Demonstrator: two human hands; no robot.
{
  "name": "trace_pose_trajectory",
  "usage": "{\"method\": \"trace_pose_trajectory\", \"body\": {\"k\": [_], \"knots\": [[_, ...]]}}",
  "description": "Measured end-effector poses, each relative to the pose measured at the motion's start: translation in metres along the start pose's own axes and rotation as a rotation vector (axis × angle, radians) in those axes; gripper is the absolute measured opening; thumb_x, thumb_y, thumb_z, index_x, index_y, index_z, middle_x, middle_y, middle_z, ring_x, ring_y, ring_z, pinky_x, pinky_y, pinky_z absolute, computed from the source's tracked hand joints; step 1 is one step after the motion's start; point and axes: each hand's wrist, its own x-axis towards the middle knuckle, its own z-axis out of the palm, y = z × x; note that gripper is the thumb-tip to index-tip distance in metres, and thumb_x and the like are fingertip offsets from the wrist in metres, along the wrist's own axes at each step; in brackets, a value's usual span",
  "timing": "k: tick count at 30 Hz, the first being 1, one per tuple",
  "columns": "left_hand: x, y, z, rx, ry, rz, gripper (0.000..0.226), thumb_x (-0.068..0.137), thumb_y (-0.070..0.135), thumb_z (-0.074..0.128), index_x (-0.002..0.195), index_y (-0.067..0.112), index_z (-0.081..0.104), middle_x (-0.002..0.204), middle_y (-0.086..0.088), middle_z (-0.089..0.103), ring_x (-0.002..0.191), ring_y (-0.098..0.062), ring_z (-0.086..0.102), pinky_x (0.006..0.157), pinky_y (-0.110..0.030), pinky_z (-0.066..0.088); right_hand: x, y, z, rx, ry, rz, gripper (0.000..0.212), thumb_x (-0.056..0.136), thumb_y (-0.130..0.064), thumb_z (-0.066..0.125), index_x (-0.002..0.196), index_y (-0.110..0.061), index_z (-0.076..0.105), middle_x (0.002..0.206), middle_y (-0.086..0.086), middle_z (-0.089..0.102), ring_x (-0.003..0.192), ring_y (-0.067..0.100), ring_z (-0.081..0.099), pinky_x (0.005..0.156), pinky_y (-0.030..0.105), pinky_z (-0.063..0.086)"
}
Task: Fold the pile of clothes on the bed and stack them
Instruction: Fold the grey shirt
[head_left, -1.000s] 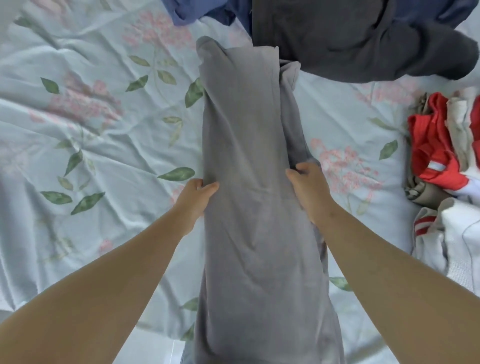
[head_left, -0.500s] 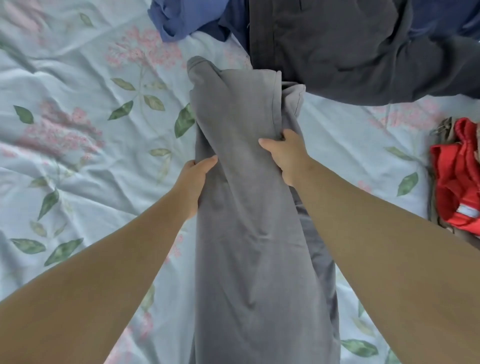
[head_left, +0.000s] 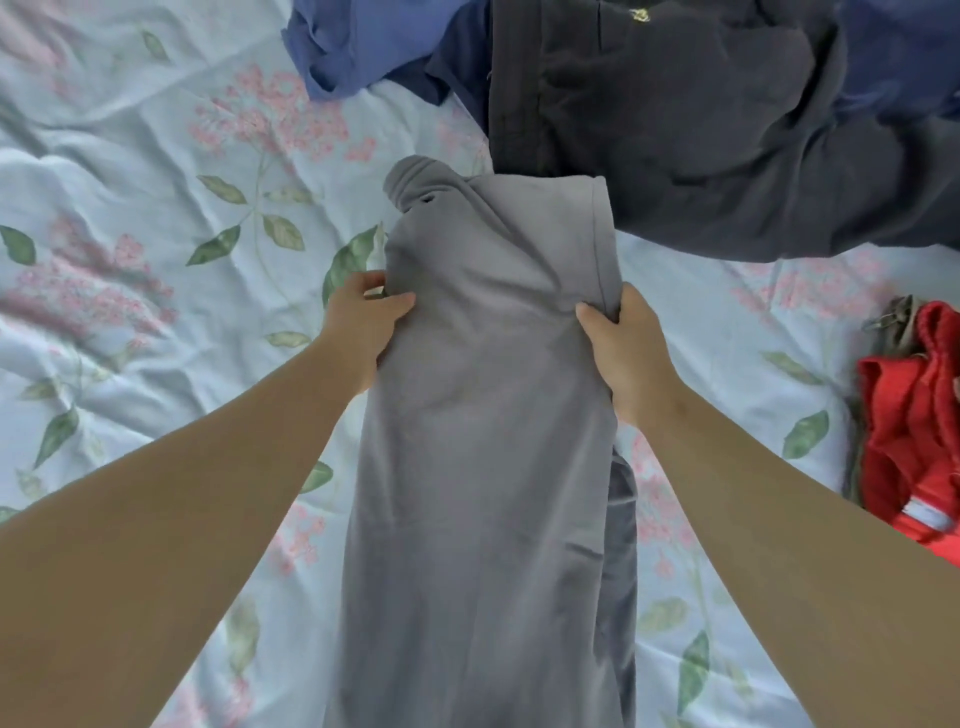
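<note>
Floral sheet (head_left: 130, 171) spreads leftward; left hand (head_left: 363, 327), right hand (head_left: 628, 358) grip grey garment (head_left: 488, 441) by edges.

Down the middle of the bed (head_left: 130, 182), lengthwise, a long garment (head_left: 483, 467), near end running off the bottom of the view. Left hand (head_left: 358, 322) gripping its left edge, right hand (head_left: 628, 353) gripping its right edge, roughly level, up toward the far end. Just behind that far end, right up against it, trousers (head_left: 727, 130). Left of the trousers, against them, a crumpled top (head_left: 353, 47). Well off to the right, at the edge of view, a bundle of clothes (head_left: 914, 415), apart from the rest.
</note>
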Motion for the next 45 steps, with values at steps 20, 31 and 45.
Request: {"method": "trace_pose_trajectory", "body": {"k": [20, 31, 45], "knots": [[0.045, 0.115, 0.001, -0.044, -0.078, 0.085, 0.032, 0.090, 0.027, 0.061, 0.116, 0.034, 0.044, 0.110, 0.004, 0.053, 0.091, -0.011, 0.053, 0.073, -0.031, 0.048, 0.069, -0.063, 0.001, 0.312, -0.187, 0.138, 0.030, 0.080, -0.018, 0.066, 0.109, -0.014, 0.060, 0.103, 0.001, 0.068, 0.090, 0.018, 0.067, 0.075, 0.032, 0.057], [0.005, 0.006, 0.000, 0.375, 0.144, 0.118, 0.063, 0.076, 0.035, 0.075, 0.125, 0.009, 0.046, 0.122, -0.007, 0.054, 0.109, -0.024, 0.054, 0.096, -0.036, 0.046, -0.016, 0.012, -0.003, -0.055, -0.061, 0.162, 0.054, 0.072, -0.042, 0.078, 0.103, -0.005, 0.054, 0.098, 0.005, 0.063, 0.088, 0.021, 0.063, 0.072, 0.035, 0.052], [-0.022, -0.013, -0.015, 0.067, -0.029, -0.094, 0.009, 0.086, 0.017, 0.066, 0.091, 0.012, 0.062, 0.096, -0.005, 0.066, 0.085, -0.019, 0.063, 0.074, -0.030, 0.053, -0.013, 0.007, -0.002, 0.154, -0.081, 0.243, 0.019, 0.076, -0.019, 0.068, 0.092, -0.009, 0.068, 0.096, 0.012, 0.070, 0.088, 0.030, 0.067, 0.080, 0.041, 0.056]]}}
